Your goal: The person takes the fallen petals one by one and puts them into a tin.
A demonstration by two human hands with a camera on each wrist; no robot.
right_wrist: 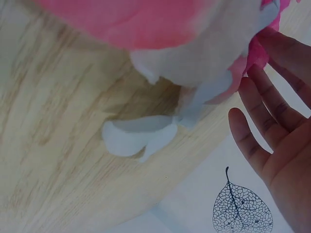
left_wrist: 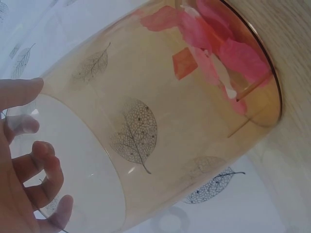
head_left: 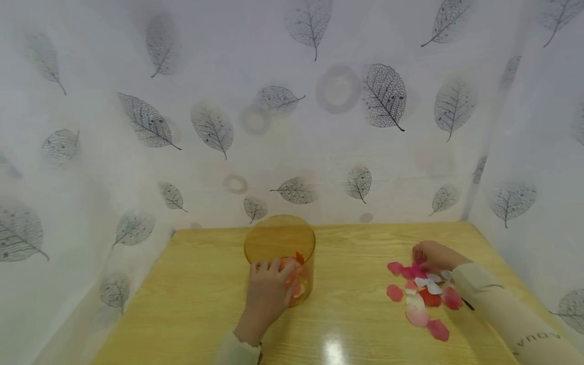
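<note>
An amber see-through glass vase [head_left: 303, 286] stands on the table, with pink and red petals [left_wrist: 204, 34] lying at its bottom. My left hand [head_left: 269, 289] grips its near rim, the fingers curled over the edge; the left wrist view shows the curled fingers [left_wrist: 43, 155] at the mouth. Over at the right, my right hand [head_left: 435, 255] pinches a magenta petal [right_wrist: 256, 54] between thumb and fingertips. This petal is at the far side of a loose spread of pink, red and cream petals [head_left: 417, 315]. A white flower-shaped piece [head_left: 429, 284] lies among them.
The pale wooden table [head_left: 356, 304] carries everything. White sheeting [head_left: 292, 147] printed with grey skeleton leaves rises behind it and at both sides. A thin dark stem-like piece [head_left: 467, 304] shows beside the right sleeve.
</note>
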